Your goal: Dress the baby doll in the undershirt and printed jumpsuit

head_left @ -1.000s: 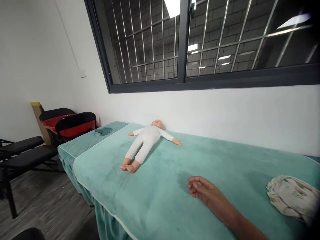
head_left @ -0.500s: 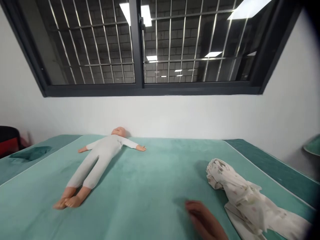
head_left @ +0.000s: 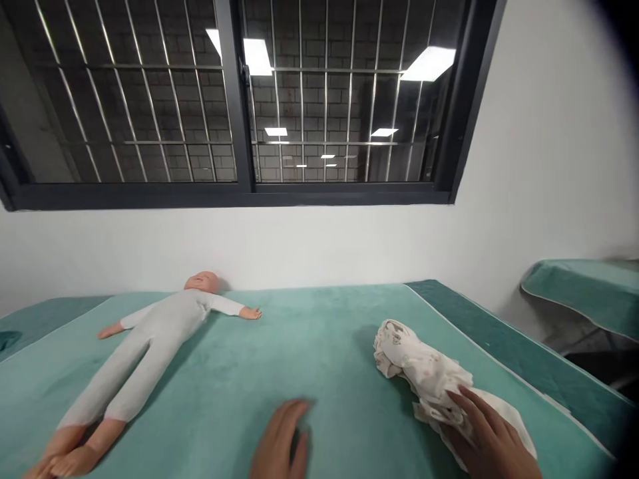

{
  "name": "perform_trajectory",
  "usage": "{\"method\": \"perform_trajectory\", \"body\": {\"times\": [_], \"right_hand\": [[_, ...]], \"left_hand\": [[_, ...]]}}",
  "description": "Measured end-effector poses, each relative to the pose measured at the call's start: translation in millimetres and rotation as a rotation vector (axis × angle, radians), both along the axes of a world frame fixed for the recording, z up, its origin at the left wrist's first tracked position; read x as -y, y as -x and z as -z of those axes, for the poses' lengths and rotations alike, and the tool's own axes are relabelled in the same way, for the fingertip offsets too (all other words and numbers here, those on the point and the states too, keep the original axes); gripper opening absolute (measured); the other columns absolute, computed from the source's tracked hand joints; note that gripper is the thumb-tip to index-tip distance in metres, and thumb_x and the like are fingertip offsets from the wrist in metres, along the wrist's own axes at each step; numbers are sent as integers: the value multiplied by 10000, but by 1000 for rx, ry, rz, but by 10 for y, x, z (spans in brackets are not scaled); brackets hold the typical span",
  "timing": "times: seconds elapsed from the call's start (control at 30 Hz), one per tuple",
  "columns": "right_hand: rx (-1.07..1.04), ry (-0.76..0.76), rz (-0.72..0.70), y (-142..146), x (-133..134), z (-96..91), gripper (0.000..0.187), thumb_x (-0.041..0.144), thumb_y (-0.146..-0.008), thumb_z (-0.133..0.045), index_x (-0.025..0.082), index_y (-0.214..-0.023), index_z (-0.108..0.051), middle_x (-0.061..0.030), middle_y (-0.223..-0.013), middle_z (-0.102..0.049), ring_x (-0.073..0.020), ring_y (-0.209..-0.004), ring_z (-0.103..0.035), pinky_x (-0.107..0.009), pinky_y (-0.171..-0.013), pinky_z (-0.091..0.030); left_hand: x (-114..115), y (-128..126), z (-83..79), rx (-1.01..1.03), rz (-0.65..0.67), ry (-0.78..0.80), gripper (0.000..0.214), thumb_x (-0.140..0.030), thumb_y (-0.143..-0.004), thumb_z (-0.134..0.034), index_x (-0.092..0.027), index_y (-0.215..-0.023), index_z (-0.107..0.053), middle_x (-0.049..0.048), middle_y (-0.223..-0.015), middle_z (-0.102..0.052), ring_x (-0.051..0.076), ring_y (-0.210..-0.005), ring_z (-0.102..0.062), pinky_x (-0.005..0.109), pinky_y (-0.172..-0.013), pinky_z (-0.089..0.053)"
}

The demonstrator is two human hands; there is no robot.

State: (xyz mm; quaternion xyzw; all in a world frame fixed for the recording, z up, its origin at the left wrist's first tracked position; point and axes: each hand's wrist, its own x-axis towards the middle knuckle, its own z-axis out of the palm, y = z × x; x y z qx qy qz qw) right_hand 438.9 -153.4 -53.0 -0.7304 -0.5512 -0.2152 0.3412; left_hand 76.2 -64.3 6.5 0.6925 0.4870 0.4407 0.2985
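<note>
A bundled white cloth with a small print (head_left: 424,362), perhaps a baby garment or wrap, lies rumpled at the right on the green surface. My right hand (head_left: 492,436) is curled over its near end, fingers pressed into the fabric; the thumb is partly covered by the folds. To the left of the bundle, my left hand (head_left: 282,439) hovers low over the green cover, holding nothing, its thumb and fingers apart. A baby doll in a white bodysuit (head_left: 164,322) lies on its back at the left, arms spread and feet crossed.
The green-covered table (head_left: 319,319) reaches the white wall (head_left: 329,246), with darker green side strips. Above is a dark-framed window (head_left: 349,197) with metal bars behind it. Another green-covered surface (head_left: 589,293) stands at the right.
The view has turned to the right. My left hand has come into view at the bottom middle. My right hand now lies on the cloth bundle, whose near end is more gathered. The doll stays put.
</note>
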Motion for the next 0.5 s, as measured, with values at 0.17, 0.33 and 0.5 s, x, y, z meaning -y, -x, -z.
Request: {"method": "perform_trajectory", "body": {"times": [0.17,0.33,0.5], "right_hand": [[-268,20,103,94,-112,-364,560,635,-762,-621,217,-1134,-641,-149,-1180,-677,-365,-1028,-636,-482,-832,-510],[-506,43,54,294,-489,-779,506,461,-763,-581,202,-1198,-606,-163,-1191,-658,-334,-1043,-649,-414,-808,-521],[-813,1,-146,830,-911,-1285,426,447,-826,-511,258,-1200,-584,-89,-1254,-651,-303,-1087,-631,-395,-867,-512]], "left_hand": [[-779,-488,-67,161,132,224,297,-418,-819,-552,-201,-977,-678,85,-968,-713,222,-882,-671,355,-880,-501],[-1026,-622,9,91,17,184,208,-351,-839,-505,-209,-919,-634,61,-903,-694,201,-782,-656,316,-768,-466],[-939,-616,-44,161,212,218,294,-439,-851,-565,-201,-992,-664,70,-924,-708,192,-789,-648,303,-734,-467]]}}
